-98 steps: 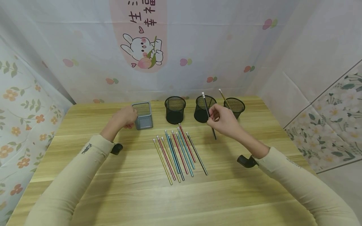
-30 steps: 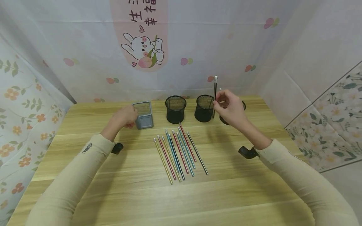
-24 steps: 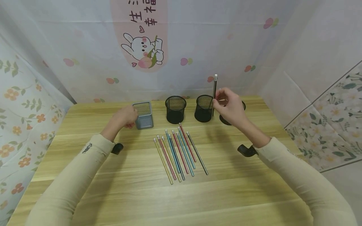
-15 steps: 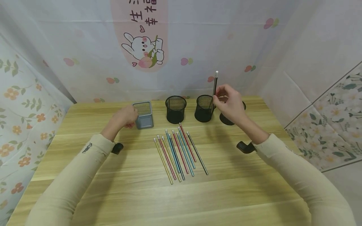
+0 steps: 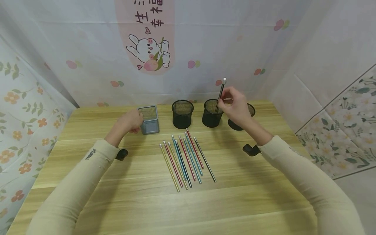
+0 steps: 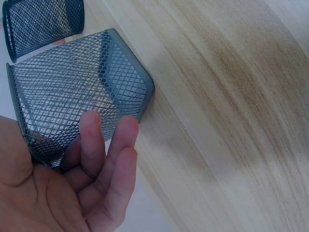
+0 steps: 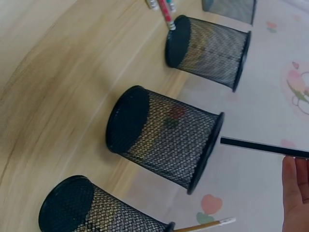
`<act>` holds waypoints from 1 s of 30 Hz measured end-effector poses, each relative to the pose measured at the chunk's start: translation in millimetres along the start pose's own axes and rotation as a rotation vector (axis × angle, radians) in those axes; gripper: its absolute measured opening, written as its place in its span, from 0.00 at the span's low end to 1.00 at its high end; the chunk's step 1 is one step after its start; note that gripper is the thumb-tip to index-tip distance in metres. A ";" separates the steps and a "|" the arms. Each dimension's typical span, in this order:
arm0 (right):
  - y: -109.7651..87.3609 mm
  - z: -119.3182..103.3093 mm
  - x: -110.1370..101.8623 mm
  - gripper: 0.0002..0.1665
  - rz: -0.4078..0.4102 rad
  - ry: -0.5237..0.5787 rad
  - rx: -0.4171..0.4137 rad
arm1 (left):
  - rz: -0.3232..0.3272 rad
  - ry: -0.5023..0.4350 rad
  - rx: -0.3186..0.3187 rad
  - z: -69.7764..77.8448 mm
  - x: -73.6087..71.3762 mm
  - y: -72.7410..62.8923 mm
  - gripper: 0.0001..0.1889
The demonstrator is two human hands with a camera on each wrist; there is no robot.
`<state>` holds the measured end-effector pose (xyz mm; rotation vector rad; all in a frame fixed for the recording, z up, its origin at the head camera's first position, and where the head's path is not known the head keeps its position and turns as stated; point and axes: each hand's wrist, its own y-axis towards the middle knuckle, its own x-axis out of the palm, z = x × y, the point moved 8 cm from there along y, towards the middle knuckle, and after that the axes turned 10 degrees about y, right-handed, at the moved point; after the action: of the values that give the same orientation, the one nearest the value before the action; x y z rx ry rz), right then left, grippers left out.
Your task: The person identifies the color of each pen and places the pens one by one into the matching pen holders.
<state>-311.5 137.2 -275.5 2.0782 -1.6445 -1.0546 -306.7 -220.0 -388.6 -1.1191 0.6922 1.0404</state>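
A: Nearest?
B: Loose pencils (image 5: 187, 158), fanned on the table (image 5: 252, 202), white ends on the far side; probably light, stiff, smooth enough to roll, best taken mid-shaft
A: And past those?
B: Black pencil (image 5: 221, 89), pinched in the right hand (image 5: 236, 106), leaning slightly, lower end just above the mouth of the middle black cup (image 5: 211, 120); likely slick, snappable if bent hard, so best gripped high, clear of the rim
A: Left hand (image 5: 129, 121)?
B: Well apart from the right, gripping the grey cup (image 5: 150, 127) near its rim; thin mesh, by the look of it light and easy to tip
A: Other cups?
B: Left black cup (image 5: 182, 121), upright; right black cup (image 7: 113, 208), gold pencil (image 7: 203, 226) sticking out
A: Surface, room?
B: Pale wood grain, flat, faintly shiny; behind, white cloth (image 5: 97, 58) with a rabbit print (image 5: 146, 49); to the left, flowered cloth (image 5: 32, 140)
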 end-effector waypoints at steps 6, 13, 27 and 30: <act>-2.9 23.5 7.9 0.10 -0.047 -0.023 0.015 | -0.007 -0.001 0.005 -2.0 1.3 1.8 0.27; -8.2 36.2 18.3 0.09 -0.102 -0.074 0.020 | -0.004 -0.004 0.010 -3.5 1.9 3.0 0.28; -16.6 53.4 30.0 0.08 -0.210 -0.152 0.072 | 0.015 -0.024 0.017 -2.6 1.6 2.2 0.28; -18.3 54.9 30.9 0.08 -0.225 -0.165 0.071 | 0.015 -0.022 0.014 -2.5 1.5 1.9 0.28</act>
<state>-333.9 125.7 -336.1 2.3211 -1.5684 -1.2876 -307.7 -221.8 -391.4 -1.0901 0.6906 1.0580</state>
